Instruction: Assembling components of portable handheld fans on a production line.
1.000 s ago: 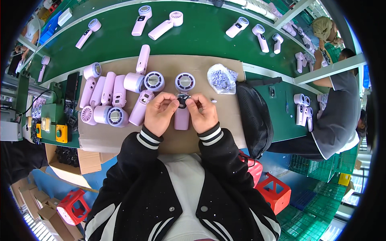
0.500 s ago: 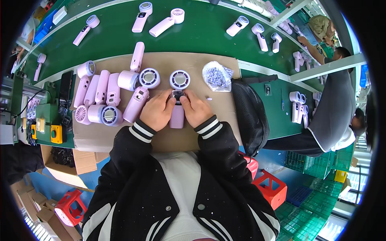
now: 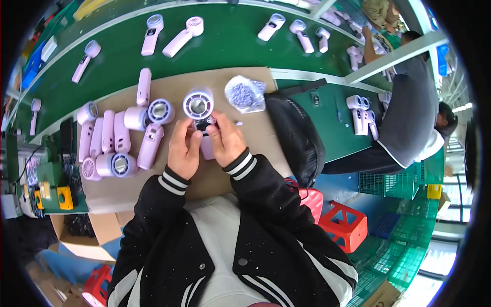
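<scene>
Between my two hands is a pale pink handheld fan (image 3: 198, 104), its round ringed head pointing away from me and its handle toward me. My left hand (image 3: 185, 150) is closed on the left side of the handle top, thumb beside a dark part there. My right hand (image 3: 225, 139) grips the opposite side, fingers near the neck and thumb on the dark part. Just right of my right hand lies a small pale piece (image 3: 239, 123). To the left on the cardboard sheet (image 3: 215, 82) are several pink handles (image 3: 150, 147) and round fan heads (image 3: 161, 111).
A clear plastic bag (image 3: 245, 94) of small bluish parts lies beyond my right hand. A black mesh bag (image 3: 294, 138) borders the cardboard on the right. More fans (image 3: 186, 36) lie on the green bench (image 3: 230, 46) behind. Another person (image 3: 409, 107) works at right.
The whole view has shifted and tilted, so the bench things appear further left. My hands stay at the fan's neck; my right fingers have moved up beside its head, and the fan looks tilted.
</scene>
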The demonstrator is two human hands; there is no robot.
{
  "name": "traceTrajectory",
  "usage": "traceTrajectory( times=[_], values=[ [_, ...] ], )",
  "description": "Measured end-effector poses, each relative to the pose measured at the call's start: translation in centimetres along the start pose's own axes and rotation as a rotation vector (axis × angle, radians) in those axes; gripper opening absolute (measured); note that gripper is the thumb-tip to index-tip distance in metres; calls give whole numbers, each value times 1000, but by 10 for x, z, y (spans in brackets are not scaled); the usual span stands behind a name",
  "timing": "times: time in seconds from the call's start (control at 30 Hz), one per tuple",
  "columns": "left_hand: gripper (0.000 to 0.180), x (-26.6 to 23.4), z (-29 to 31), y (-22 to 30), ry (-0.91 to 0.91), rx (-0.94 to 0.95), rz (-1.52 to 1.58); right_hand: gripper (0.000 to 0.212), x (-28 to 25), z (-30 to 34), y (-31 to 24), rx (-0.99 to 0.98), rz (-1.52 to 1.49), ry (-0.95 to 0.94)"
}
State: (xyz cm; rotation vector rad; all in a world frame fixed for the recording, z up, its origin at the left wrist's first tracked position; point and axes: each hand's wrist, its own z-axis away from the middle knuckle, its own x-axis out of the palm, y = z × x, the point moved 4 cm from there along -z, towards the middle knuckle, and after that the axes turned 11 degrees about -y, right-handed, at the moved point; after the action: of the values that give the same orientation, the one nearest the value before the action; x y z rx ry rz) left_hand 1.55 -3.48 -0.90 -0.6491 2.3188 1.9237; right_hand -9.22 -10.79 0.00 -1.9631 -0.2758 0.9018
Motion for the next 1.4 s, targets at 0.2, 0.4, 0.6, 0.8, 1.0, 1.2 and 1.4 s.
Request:
traceTrajectory(
  times=[0.2,0.4,0.6,0.8,1.0,1.2,1.4],
  values=[
    [47,-4,-2,-8,-65,-42,250,42,-11,6,10,82,-271,-119],
    [51,-9,1,-9,-128,-116,554,45,-5,10,8,61,-396,-146],
    [46,-14,5,2,-179,-233,364,42,-13,11,1,-32,-256,-131],
    [39,-12,-7,8,-117,-147,356,31,-16,5,-1,-2,-303,-119],
    [34,-32,-24,57,-20,111,177,30,-4,-14,-11,-79,-751,-56],
    [30,-61,-42,96,169,253,-111,32,6,-57,-57,-230,-1028,110],
    [32,-64,-55,100,261,383,-77,37,11,-70,-77,-176,-1047,190]
  ],
)
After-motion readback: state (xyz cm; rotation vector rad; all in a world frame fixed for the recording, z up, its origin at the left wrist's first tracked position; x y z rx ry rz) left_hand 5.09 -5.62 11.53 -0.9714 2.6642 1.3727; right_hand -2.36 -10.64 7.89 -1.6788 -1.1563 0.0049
